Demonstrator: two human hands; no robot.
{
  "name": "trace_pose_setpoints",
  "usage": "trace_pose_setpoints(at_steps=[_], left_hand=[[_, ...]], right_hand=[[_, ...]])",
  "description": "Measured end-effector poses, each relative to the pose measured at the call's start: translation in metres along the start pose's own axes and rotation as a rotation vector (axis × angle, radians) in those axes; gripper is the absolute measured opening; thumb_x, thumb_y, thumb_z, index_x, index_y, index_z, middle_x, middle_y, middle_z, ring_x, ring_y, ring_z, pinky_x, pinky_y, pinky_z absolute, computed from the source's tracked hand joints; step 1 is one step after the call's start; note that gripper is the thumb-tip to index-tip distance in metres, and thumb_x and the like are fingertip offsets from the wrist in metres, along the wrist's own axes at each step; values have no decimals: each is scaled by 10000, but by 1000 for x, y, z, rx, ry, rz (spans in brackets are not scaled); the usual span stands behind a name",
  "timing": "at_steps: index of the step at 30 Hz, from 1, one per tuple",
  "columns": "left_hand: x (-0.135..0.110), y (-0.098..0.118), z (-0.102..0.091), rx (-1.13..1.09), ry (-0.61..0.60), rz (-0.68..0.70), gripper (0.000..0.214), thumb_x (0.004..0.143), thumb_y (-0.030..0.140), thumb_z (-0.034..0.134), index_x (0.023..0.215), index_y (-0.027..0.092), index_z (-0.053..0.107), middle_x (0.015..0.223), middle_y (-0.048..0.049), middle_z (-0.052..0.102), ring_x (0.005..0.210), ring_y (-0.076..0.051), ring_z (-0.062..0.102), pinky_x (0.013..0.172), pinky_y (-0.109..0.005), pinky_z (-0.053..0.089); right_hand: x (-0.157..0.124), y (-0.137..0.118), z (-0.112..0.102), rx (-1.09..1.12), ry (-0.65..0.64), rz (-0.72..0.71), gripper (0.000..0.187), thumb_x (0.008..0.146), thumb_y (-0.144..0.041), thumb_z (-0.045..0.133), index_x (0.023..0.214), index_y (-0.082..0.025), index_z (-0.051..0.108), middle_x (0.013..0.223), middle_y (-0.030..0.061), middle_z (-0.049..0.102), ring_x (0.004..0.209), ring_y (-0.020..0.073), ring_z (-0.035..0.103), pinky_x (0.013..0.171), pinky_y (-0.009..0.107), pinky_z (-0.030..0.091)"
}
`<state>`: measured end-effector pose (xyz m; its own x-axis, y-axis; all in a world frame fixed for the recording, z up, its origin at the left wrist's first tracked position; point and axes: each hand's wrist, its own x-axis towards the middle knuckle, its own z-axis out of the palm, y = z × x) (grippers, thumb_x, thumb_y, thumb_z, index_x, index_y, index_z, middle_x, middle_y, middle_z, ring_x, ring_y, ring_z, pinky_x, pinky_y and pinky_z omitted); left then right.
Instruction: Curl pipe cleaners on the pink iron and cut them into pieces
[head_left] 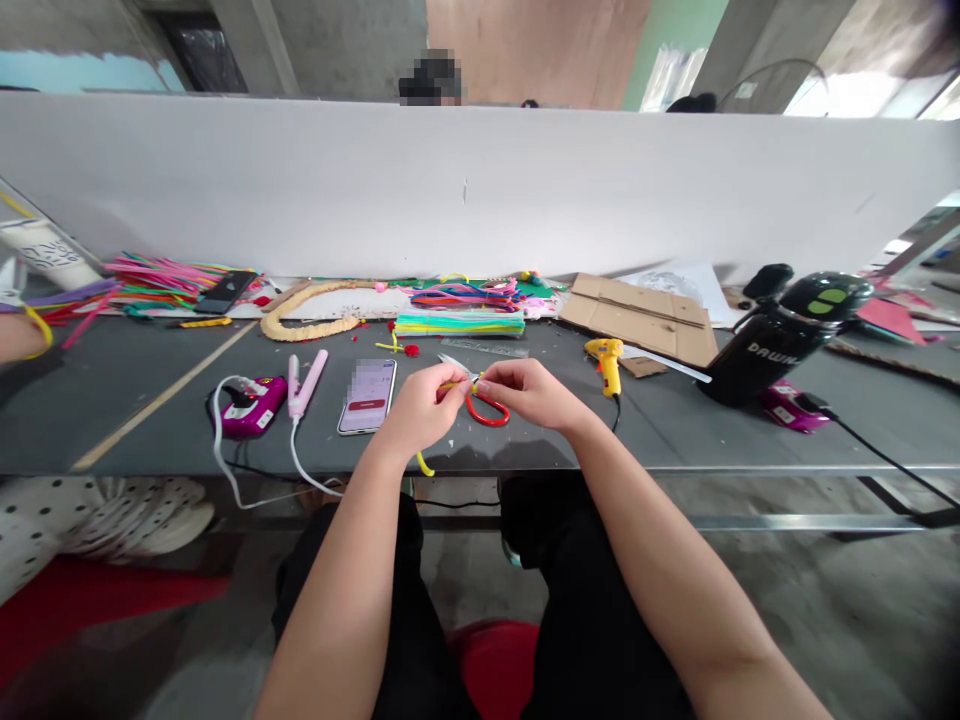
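Note:
My left hand (420, 408) and my right hand (529, 392) are both pinched on a thin yellow pipe cleaner (459, 384) held between them above the front of the grey table (135, 400). Its loose end (424, 465) curls out below my left hand. Scissors with red handles (486, 408) lie on the table right under my hands, blades pointing away. A phone (367, 396) with a lit screen lies just left of my left hand.
A pink straightener (307, 384) and a magenta device (251, 408) with a white cable lie at the left. Bundles of coloured pipe cleaners (459, 322) and cardboard (637, 318) sit further back. A yellow glue gun (609, 364) and a black bottle (780, 340) stand right. Another person's arm (22, 335) shows at far left.

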<state>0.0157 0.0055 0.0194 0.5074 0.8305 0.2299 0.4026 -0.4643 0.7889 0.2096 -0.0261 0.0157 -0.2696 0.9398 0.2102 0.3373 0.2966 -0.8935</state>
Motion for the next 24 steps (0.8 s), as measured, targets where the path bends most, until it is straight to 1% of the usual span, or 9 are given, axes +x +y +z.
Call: trace_pose_setpoints(at_steps=[3,5,8,12,16,20,22,24], left_hand=[[1,0,-4,-78,6,-15,272,880,434,559,833,176,636,682,8,538,602,-115,416,536,-241,300],[-1,-2,-11,-110,-5,-39,299,865,468,583,857,178,655,700,3,543,619,-116,427,546,-238,308],[-6,-7,-25,-107,-57,-113,340,843,514,605,841,180,670,655,12,486,584,-107,394,518,-232,275],[-12,-17,-43,-134,-238,-252,389,847,556,573,837,188,698,600,20,397,531,-103,346,456,-231,200],[-16,-23,-56,-123,-474,-293,391,859,539,566,914,190,732,577,30,367,503,-89,314,451,-223,206],[-21,-24,-66,-89,-703,-288,417,886,517,549,1068,189,730,560,34,417,474,-75,342,469,-214,262],[-23,-24,-68,-116,-767,-297,438,896,513,537,1127,184,712,563,30,459,461,-75,381,475,-212,302],[-26,-25,-67,-152,-797,-319,458,894,497,545,1200,185,681,587,17,527,473,-85,443,482,-209,348]], right_hand=[[0,-1,-1,-1,16,-15,368,881,-483,588,843,-127,670,623,-23,468,572,93,352,505,237,260],[-1,0,-3,3,32,-19,371,882,-489,585,818,-130,653,619,-24,465,570,94,356,506,238,269],[-2,1,-8,2,23,-20,373,888,-493,574,820,-134,643,632,-21,478,576,98,370,507,237,286],[-2,7,-16,-34,-25,-28,357,888,-481,579,822,-135,636,644,-18,494,580,100,380,512,239,297],[0,16,-25,-60,-88,-24,346,883,-472,590,829,-135,645,657,-9,531,592,107,411,538,245,326],[3,25,-34,-85,-144,-10,358,869,-488,603,797,-141,651,657,-6,545,596,110,420,558,253,337],[5,28,-37,-85,-152,4,362,857,-495,613,803,-141,661,660,-5,548,602,112,419,562,257,333],[6,32,-40,-83,-145,16,369,842,-502,624,802,-138,666,661,-5,545,608,112,415,561,259,323]])
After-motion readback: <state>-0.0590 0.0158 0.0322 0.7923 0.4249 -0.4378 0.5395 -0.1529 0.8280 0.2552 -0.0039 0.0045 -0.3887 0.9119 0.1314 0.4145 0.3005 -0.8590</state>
